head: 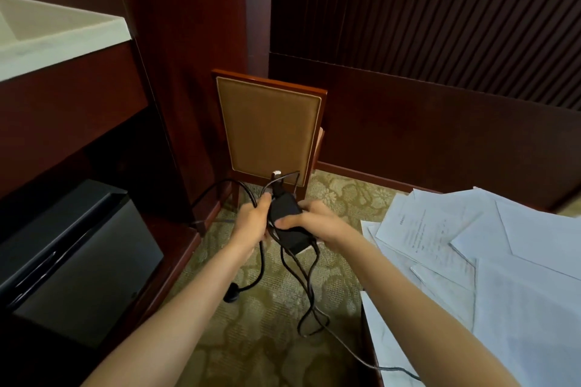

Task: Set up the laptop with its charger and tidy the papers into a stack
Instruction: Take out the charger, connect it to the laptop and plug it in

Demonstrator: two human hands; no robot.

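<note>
My right hand [316, 222] clamps the charger brick [287, 218], thumb on top, so its cable [262, 264] dangles free below. My left hand [251, 221] curls round that cable just beside the brick, probably for untangling. Loose papers [471, 245] lie rightward, unstacked.

At the right we see the worktop [368, 339], its dark left edge bare and the rest covered by loose white papers [503, 261] lying overlapped at differing angles. The floor [267, 342] carries a green-gold patterned carpet. On it we note a wooden chair [270, 129] standing upright beside the wall panelling.
</note>
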